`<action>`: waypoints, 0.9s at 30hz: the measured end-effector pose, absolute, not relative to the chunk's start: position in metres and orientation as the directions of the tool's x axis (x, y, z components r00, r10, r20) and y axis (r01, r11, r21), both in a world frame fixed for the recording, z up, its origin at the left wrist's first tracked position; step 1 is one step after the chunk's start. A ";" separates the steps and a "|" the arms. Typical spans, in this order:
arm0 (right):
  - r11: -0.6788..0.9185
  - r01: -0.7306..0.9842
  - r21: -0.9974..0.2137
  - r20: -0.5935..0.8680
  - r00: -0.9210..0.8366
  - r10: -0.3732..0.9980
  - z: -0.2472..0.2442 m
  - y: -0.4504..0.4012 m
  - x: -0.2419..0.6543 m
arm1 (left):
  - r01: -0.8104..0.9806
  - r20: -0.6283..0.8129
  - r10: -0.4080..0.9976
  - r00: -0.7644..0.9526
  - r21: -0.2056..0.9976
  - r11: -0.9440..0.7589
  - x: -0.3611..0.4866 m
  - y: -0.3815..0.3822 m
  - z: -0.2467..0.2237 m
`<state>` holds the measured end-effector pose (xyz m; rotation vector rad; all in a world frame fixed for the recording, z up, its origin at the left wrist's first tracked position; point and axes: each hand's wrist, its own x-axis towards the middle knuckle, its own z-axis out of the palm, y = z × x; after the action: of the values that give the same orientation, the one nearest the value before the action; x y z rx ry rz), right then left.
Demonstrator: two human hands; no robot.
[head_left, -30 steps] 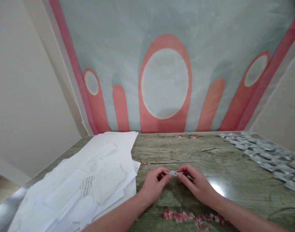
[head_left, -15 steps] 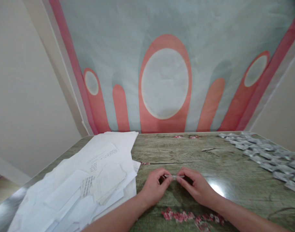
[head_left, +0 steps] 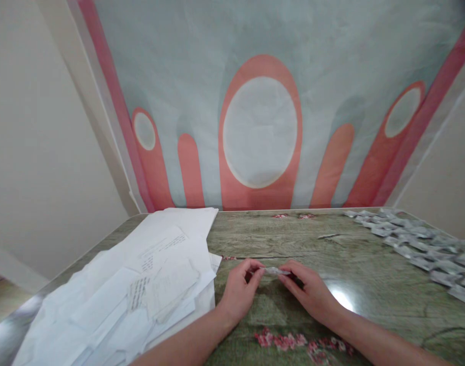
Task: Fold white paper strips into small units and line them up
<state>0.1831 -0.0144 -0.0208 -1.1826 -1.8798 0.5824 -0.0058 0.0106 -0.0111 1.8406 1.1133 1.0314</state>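
Note:
Between my two hands stretches a small, narrow, whitish wrapped piece (head_left: 273, 271) with a crinkled surface; whether it is paper or plastic I cannot tell. My left hand (head_left: 241, 287) pinches its left end between thumb and fingertips. At the other end, the thumb and fingers of my right hand (head_left: 309, 290) close on it. Both tips of the piece are hidden by my fingers. It is held low over the wood-patterned table (head_left: 270, 236).
To the left lies a broad heap of white paper sheets and scraps (head_left: 179, 284), some printed. Rows of small silvery-white twisted pieces (head_left: 419, 246) lie at the right. Behind the table's far edge stands a wall with a coral and grey pattern (head_left: 259, 198).
My hands have moved slightly apart and a little away from me. More of the whitish piece now shows between my fingers.

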 end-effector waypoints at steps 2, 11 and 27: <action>0.441 0.515 -0.735 0.400 -0.196 0.895 -0.020 -0.014 0.185 | 0.327 0.272 0.918 0.289 0.873 -0.362 -0.006 0.011 -0.012; 0.418 0.553 -0.721 0.351 -0.228 0.908 -0.022 -0.014 0.190 | 0.371 0.337 0.867 0.366 0.802 -0.468 -0.008 0.011 -0.010; 0.427 0.604 -0.673 0.317 -0.285 0.904 -0.027 -0.009 0.189 | 0.596 0.299 0.863 0.407 0.629 -0.499 -0.005 0.007 -0.009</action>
<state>0.1889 -0.0091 -0.0268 -1.2700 -2.0040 0.5670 -0.0053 0.0070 -0.0093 2.2419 1.2477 0.8471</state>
